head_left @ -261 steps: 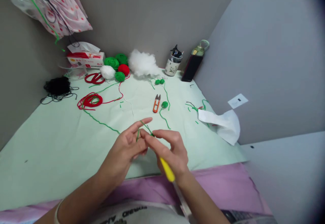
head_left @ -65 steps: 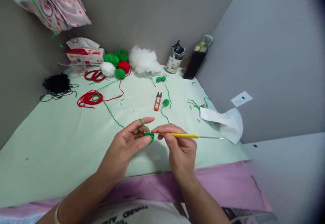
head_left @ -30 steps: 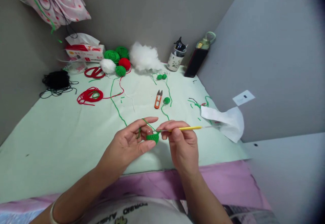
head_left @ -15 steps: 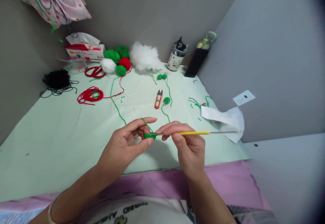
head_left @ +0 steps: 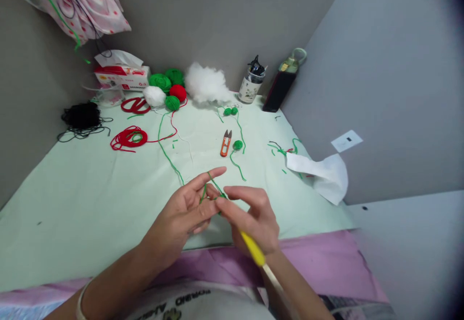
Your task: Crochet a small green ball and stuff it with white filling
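My left hand (head_left: 186,209) pinches a small green crochet piece (head_left: 220,199), mostly hidden by the fingers. Green yarn (head_left: 216,184) runs over its raised index finger. My right hand (head_left: 253,213) is closed around a yellow-handled crochet hook (head_left: 253,248), whose handle end points down toward my wrist. Its thumb meets my left thumb at the green piece, and the hook's tip is hidden there. Beyond the hands lie orange thread snips (head_left: 225,143) and a small green crocheted ball (head_left: 238,145) with a yarn tail.
Yarn balls (head_left: 160,83), white stuffing (head_left: 206,83), a tissue box (head_left: 123,76) and red scissors (head_left: 135,105) line the back. A pen cup (head_left: 250,88) and a dark bottle (head_left: 281,88) stand back right. White paper (head_left: 329,177) lies at right; black yarn (head_left: 81,116) at left.
My right hand has turned and moved slightly left and down, swinging the hook from level to steeply slanted, handle end toward me. Its thumb now touches the green piece.
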Motion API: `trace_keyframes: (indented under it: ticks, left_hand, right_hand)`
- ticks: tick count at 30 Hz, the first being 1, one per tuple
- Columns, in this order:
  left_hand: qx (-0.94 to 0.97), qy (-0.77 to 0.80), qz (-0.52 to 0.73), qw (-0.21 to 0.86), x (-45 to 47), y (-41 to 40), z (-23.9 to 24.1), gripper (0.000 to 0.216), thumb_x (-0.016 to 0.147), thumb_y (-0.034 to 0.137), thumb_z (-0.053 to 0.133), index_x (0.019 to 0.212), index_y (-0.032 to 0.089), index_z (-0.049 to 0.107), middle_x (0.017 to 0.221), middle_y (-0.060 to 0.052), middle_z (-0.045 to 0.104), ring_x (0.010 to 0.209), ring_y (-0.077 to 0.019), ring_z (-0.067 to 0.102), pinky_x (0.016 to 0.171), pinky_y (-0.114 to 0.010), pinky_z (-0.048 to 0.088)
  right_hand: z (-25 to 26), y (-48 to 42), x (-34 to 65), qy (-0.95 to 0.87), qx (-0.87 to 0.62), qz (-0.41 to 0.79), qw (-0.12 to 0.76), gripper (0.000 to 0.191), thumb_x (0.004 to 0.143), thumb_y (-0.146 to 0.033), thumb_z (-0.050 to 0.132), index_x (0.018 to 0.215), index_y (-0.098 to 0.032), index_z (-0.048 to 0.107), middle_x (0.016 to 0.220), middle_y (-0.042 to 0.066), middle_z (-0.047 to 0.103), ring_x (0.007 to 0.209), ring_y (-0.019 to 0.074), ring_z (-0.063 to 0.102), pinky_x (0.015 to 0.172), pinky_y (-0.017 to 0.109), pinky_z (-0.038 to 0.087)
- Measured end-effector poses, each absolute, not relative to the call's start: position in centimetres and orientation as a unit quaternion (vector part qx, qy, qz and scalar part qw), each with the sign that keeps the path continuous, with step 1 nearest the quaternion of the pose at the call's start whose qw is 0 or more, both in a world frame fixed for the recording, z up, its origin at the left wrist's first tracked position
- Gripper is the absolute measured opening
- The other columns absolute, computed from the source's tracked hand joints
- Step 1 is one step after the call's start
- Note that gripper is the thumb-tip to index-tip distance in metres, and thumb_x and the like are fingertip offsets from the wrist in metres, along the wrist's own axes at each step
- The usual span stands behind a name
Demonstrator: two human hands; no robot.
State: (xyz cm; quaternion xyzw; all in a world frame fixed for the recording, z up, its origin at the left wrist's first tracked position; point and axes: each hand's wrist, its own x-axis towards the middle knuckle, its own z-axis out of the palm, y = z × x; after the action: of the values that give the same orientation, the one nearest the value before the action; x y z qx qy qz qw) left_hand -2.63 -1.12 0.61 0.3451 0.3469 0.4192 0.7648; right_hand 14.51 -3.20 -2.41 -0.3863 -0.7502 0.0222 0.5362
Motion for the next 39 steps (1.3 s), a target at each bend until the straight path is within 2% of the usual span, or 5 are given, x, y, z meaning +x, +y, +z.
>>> trace_keyframes:
  ticks: [5, 9, 13, 22, 39]
  left_hand:
    - [0.305, 0.333, 0.434, 0.780, -3.2, -0.3, 0.8, 0.044, 0.083, 0.026, 0.088, 0.125, 0.025, 0.079, 0.087, 0.002, 0.055, 0.056, -0.0028, 0.029, 0.046, -0.015, 0.026]
    - [0.368, 0.332, 0.438, 0.750, -3.0, -0.6, 0.5, 0.045, 0.085, 0.030, 0.086, 0.128, 0.028, 0.078, 0.084, 0.001, 0.056, 0.063, -0.0077, 0.040, 0.052, -0.019, 0.035]
    - [0.407, 0.351, 0.435, 0.723, -2.9, -1.0, 0.2, 0.046, 0.086, 0.032, 0.085, 0.132, 0.031, 0.076, 0.088, 0.000, 0.062, 0.067, -0.0100, 0.044, 0.060, -0.021, 0.039]
    - [0.411, 0.386, 0.426, 0.707, -3.3, -0.9, 0.2, 0.043, 0.084, 0.036, 0.087, 0.126, 0.030, 0.078, 0.092, -0.001, 0.059, 0.073, -0.0133, 0.047, 0.061, -0.024, 0.039]
    - [0.406, 0.366, 0.426, 0.721, -3.5, -0.9, 0.2, 0.047, 0.085, 0.031, 0.085, 0.131, 0.034, 0.075, 0.091, 0.001, 0.060, 0.068, -0.0104, 0.044, 0.059, -0.023, 0.038]
  right_hand:
    - [-1.2, -2.8, 14.8, -0.557, -0.375, 0.306, 0.675, 0.020, 0.104, -0.025, 0.060, 0.103, -0.029, 0.080, 0.089, 0.004, 0.076, 0.071, 0.0174, 0.067, 0.065, 0.035, 0.056]
    - [-1.1, -2.0, 14.4, -0.505, -0.341, 0.441, 0.659, 0.017, 0.103, -0.031, 0.065, 0.097, -0.028, 0.081, 0.089, 0.003, 0.074, 0.072, 0.0155, 0.065, 0.067, 0.032, 0.055]
    - [-1.7, -1.7, 14.1, -0.520, -0.333, 0.459, 0.639, 0.016, 0.103, -0.030, 0.065, 0.100, -0.029, 0.082, 0.096, 0.004, 0.078, 0.092, 0.0182, 0.071, 0.076, 0.032, 0.057]
    - [-1.6, -1.9, 14.4, -0.467, -0.383, 0.472, 0.643, 0.025, 0.100, -0.045, 0.067, 0.093, -0.024, 0.078, 0.086, 0.005, 0.078, 0.076, 0.0182, 0.069, 0.072, 0.034, 0.058]
    - [-1.1, -1.7, 14.1, -0.426, -0.359, 0.508, 0.657, 0.024, 0.099, -0.044, 0.070, 0.087, -0.023, 0.074, 0.084, 0.003, 0.080, 0.066, 0.0143, 0.067, 0.068, 0.030, 0.056]
